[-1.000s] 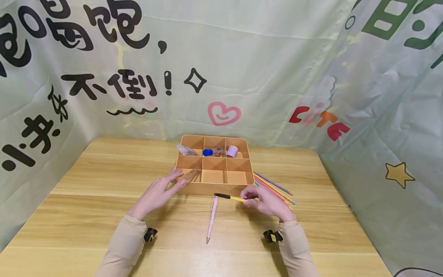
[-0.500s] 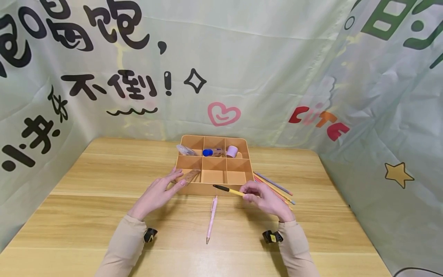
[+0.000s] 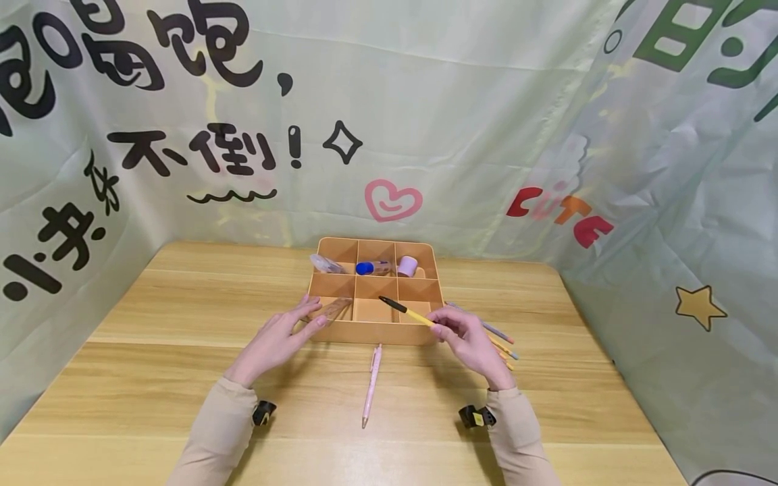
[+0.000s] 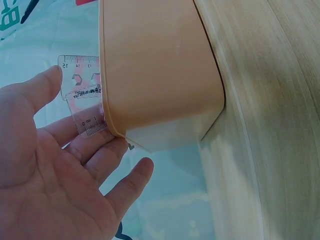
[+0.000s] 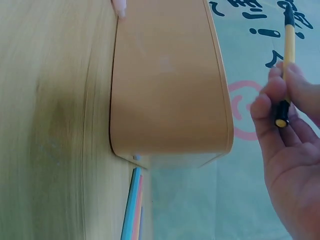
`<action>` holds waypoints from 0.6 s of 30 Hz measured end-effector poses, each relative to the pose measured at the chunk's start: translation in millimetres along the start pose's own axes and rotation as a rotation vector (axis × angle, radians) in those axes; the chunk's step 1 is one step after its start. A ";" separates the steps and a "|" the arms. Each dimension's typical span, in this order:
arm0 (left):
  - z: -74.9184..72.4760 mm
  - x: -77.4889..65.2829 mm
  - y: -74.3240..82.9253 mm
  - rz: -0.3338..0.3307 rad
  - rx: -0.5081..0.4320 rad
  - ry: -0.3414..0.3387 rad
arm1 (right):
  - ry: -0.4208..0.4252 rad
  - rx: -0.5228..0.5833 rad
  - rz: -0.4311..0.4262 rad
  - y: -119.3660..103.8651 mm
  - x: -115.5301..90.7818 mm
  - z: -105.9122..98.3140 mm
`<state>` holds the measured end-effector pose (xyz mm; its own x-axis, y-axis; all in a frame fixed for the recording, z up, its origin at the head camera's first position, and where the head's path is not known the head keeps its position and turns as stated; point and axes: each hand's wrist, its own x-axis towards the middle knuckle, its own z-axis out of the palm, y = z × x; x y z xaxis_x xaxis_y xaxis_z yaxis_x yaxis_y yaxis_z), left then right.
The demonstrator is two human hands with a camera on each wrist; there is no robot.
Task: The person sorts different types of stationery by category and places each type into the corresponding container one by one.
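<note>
Yellow-and-black pen [image 3: 407, 311] sat in a narrow pinch of the right hand [image 3: 464, 341], thumb on one side and fingertips on the other. The grip lay toward the pen's rear: in the right wrist view a short black end with a yellow tip showed just below the thumb, while most of the yellow barrel and the long black end stuck out past the fingers. From the head view, that black end pointed left and away from the person, above the front middle compartment of the tan organizer [image 3: 365, 333], and the barrel ran slantwise over the front right compartment. The right wrist view showed the pen above the rim, apart from it.

The left hand [image 3: 279, 337] was spread at the organizer's front left corner, fingers against the rim and little finger clear of it. A clear ruler [image 4: 80, 90] leaned in that compartment, its corner at the thumb tip; whether the thumb pressed it, I could not tell.

Pink pen [image 3: 372, 386] lay in front of the organizer, and coloured pencils [image 5: 130, 205] lay beside it, near the right hand.
</note>
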<state>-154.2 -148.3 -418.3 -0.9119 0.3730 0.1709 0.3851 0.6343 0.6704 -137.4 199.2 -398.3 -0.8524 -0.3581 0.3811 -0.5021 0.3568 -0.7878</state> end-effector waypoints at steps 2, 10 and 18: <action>0.0 -0.3 0.0 0.000 0.000 0.002 | 0.046 -0.001 -0.005 -9.6 0.6 0.4; 0.3 -0.7 -0.2 0.005 -0.015 0.008 | 0.199 0.083 -0.038 -12.6 2.6 2.6; 0.4 -0.5 -0.2 -0.001 -0.024 0.007 | 0.274 0.090 -0.075 -14.1 3.5 2.1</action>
<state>-153.8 -148.4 -418.8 -0.9134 0.3674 0.1752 0.3806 0.6181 0.6879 -133.0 191.1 -386.8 -0.8271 -0.1300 0.5468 -0.5608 0.2558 -0.7874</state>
